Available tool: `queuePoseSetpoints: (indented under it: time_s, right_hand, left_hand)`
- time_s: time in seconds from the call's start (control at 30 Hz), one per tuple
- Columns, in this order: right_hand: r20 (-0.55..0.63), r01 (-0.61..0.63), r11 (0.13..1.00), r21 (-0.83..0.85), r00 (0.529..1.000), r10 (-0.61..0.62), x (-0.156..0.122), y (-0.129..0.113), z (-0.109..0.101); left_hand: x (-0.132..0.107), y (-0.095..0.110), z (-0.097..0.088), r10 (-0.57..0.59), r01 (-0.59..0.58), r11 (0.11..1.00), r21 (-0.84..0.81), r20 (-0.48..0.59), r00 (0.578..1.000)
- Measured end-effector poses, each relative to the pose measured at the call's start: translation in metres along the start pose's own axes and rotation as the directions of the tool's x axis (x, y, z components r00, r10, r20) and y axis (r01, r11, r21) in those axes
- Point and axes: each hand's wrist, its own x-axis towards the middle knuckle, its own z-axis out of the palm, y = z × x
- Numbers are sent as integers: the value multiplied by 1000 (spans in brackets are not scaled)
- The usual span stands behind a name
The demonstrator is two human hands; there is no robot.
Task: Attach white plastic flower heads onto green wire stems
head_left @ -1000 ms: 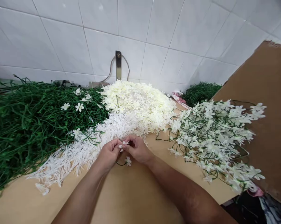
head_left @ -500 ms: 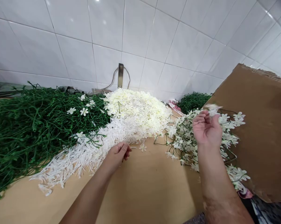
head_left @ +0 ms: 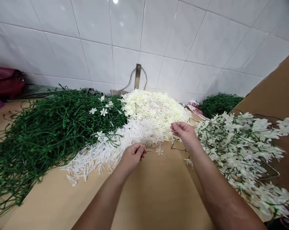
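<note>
Right hand (head_left: 185,133) back by one blossom-heap (head_left: 154,107)

We look from one camera, worn on the person's head. It faces forward and down, over the table (head_left: 159,195) to the tiled wall (head_left: 125,25) at the far side. The left hand (head_left: 132,155) and the right hand (head_left: 185,134) are rather near us; our view spans from the red bag (head_left: 6,81) at left to the cardboard (head_left: 282,86) at right.

Left hand (head_left: 134,154), fingers curled, beside white filament pieces (head_left: 98,158); right hand (head_left: 184,132), fingertips together, near cream artificial petals (head_left: 151,108) — green plastic stems (head_left: 60,127) heaped left, white-flowered stems (head_left: 240,143) right.
</note>
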Motion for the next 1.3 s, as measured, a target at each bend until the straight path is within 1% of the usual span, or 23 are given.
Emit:
queuePoseSetpoints:
  time_s: [0.07,0.13,0.27,0.4,0.5,0.57,0.63,0.67,0.7,0.73,0.77,0.8,0.83,0.9,0.97,1.03,1.1,1.17,1.23,1.27,1.3]
  right_hand:
    - [23,30,985,-170,999,-27,13,6,10]
    - [34,54,959,-279,998,-47,24,13,18]
    - [122,112,894,-433,990,-65,33,22,30]
    - [175,150,857,-492,982,-72,29,21,34]
    - [165,167,863,-477,981,-99,25,13,30]
    - [143,169,878,-448,983,-116,21,5,26]
    - [131,151,924,-352,985,-111,13,-3,26]
    - [144,125,960,-251,986,-90,7,-8,28]
    - [169,74,992,-98,984,-56,1,-12,31]
    - [223,-1,997,72,975,-15,-6,-16,35]
    - [283,-92,971,222,959,26,-13,-19,40]
    - [346,-184,926,331,936,63,-20,-22,45]
    - [405,-263,881,393,910,91,-26,-24,50]
    - [497,-377,812,446,859,126,-36,-28,59]
    - [551,-438,771,462,823,137,-42,-28,65]
    - [562,-449,764,464,816,138,-45,-28,68]
    - [539,-405,795,452,834,119,-45,-26,69]
    - [485,-295,855,426,873,59,-46,-26,68]
    - [409,-99,922,375,910,-68,-47,-27,67]
    - [371,25,942,336,915,-157,-48,-28,66]
    - [347,150,945,290,904,-250,-49,-29,65]
  left_hand:
    - [1,-1,-1,15,-15,1000,14,3,1000]
    - [2,-3,-1,33,-33,999,18,6,999]
    - [3,-5,-4,58,-58,998,25,9,998]
    - [4,-7,-4,62,-62,996,63,9,998]
    - [4,-8,-4,54,-55,996,69,7,998]
    - [5,-8,-3,47,-47,998,39,4,999]
    - [5,-7,-3,36,-36,999,-18,1,999]
    - [5,-7,-2,30,-30,998,-53,-1,1000]
    - [5,-6,-2,23,-23,996,-88,-3,1000]
    - [4,-5,-1,17,-18,992,-124,-5,1000]
    - [4,-3,-1,13,-14,987,-160,-7,1000]
    - [3,-2,-2,11,-13,980,-199,-10,1000]
    - [2,0,-2,11,-14,971,-240,-16,1000]
    - [1,2,-3,11,-19,950,-313,-28,1000]
    - [1,3,-4,10,-25,935,-354,-43,999]
    - [1,2,-4,17,-36,933,-358,-55,998]
    - [2,0,-4,33,-53,937,-345,-65,997]
    - [3,-1,-4,45,-68,937,-343,-73,996]
    - [3,-1,-4,29,-53,930,-364,-72,997]
    - [3,-1,-5,10,-33,926,-376,-61,998]
    - [3,0,-5,-12,-4,922,-386,-40,999]
